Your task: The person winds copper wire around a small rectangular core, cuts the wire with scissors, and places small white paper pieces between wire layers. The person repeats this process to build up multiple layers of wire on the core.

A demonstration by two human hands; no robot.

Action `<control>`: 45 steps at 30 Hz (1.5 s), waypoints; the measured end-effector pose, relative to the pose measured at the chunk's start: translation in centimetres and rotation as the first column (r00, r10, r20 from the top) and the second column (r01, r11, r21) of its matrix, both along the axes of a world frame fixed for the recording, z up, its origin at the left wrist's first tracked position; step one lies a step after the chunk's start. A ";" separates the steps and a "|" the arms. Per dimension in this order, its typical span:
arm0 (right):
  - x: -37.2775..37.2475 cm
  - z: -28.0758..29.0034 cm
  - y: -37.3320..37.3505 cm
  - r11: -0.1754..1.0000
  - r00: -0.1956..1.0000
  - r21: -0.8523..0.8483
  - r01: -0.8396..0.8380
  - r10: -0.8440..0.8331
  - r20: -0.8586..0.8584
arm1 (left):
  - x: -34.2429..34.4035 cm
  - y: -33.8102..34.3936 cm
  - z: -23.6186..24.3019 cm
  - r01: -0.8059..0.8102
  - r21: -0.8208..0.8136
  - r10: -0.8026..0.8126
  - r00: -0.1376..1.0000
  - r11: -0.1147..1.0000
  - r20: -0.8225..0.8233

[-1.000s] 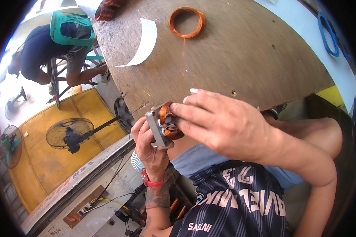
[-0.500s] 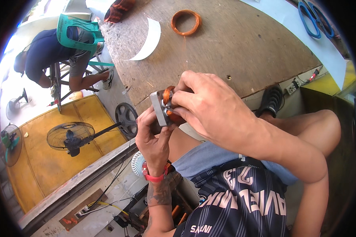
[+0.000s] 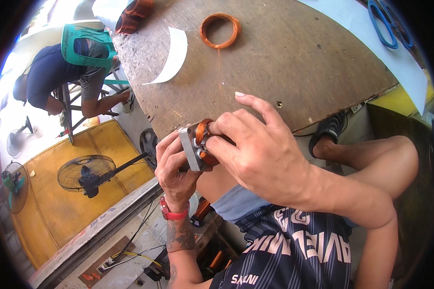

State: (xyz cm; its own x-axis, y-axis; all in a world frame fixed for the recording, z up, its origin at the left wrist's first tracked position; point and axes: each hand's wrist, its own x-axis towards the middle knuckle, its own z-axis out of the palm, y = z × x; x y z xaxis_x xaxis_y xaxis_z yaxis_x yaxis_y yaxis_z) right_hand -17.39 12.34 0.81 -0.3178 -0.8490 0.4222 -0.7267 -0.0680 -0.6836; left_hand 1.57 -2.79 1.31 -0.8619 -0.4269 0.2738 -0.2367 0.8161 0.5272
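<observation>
The curled left hand (image 3: 176, 166) grips the stiff, likely heavy metal core (image 3: 191, 151) sensibly from nine o'clock; the half-open right hand (image 3: 258, 144) touches delicate-looking copper coils (image 3: 202, 131).

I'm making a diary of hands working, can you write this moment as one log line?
left hand: holds grey metal core | right hand: at its copper windings | wooden table: copper wire ring, white paper

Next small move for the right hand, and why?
I'd probably have the bare right hand press the orange copper-wire loop closer against the grey, squarish metal core: the loop bulges out from the core's face, the right hand is at it, and the bare left hand supports the core.
</observation>
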 end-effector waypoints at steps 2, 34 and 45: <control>-0.2 -0.6 0.5 0.999 0.998 -0.005 -0.040 0.040 -0.046 | 0.3 -0.1 -0.2 0.020 -0.014 -0.020 1.000 1.000 0.004; -1.1 0.9 1.2 0.960 0.983 -0.211 0.186 -0.181 0.041 | -2.2 0.3 5.0 -0.132 -0.039 0.134 0.988 0.991 0.080; -1.4 0.5 1.3 0.979 0.993 -0.173 0.107 -0.097 0.065 | -3.4 -0.2 5.1 -0.116 -0.001 0.115 0.989 0.993 0.094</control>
State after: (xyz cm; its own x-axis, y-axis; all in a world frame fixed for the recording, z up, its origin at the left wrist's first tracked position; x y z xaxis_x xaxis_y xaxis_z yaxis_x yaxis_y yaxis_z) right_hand -18.79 13.62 1.33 -0.4263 -0.7250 0.5409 -0.6972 -0.1176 -0.7072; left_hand -1.81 -2.97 6.38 -0.8285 -0.5262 0.1916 -0.3781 0.7779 0.5019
